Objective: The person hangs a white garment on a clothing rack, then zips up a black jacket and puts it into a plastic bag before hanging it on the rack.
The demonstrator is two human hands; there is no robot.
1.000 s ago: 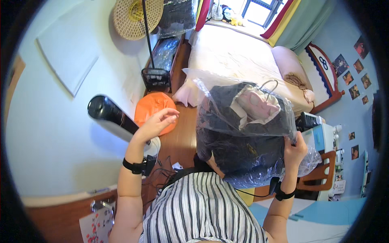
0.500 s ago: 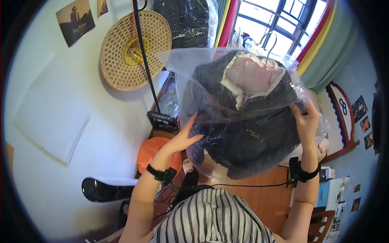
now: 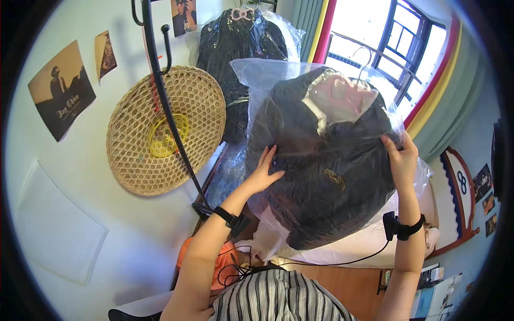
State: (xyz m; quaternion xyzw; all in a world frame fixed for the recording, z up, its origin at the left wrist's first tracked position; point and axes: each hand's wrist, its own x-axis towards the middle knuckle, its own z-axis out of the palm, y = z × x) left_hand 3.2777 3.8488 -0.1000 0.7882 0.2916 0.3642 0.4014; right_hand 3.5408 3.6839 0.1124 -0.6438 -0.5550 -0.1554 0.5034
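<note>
A dark jacket with a cream collar hangs in front of me inside a see-through plastic garment bag. A pink hanger shows through the plastic at its neck, and the metal hook sticks out above. Against the bag's left side rests my left hand, thumb and fingers spread, not closed on anything. My right hand pinches the plastic at the right edge between thumb and fingers. Both wrists wear black straps with small devices.
A black coat stand rises at the left before a woven bamboo hat on the wall. Another bagged dark garment hangs behind. Beyond are a barred window and a bed. A cable runs across below the bag.
My view has tilted up, bringing more of the second bagged garment into sight. The held bag appears turned slightly, and my left hand has slid inward over it. The right hand keeps its pinch.
</note>
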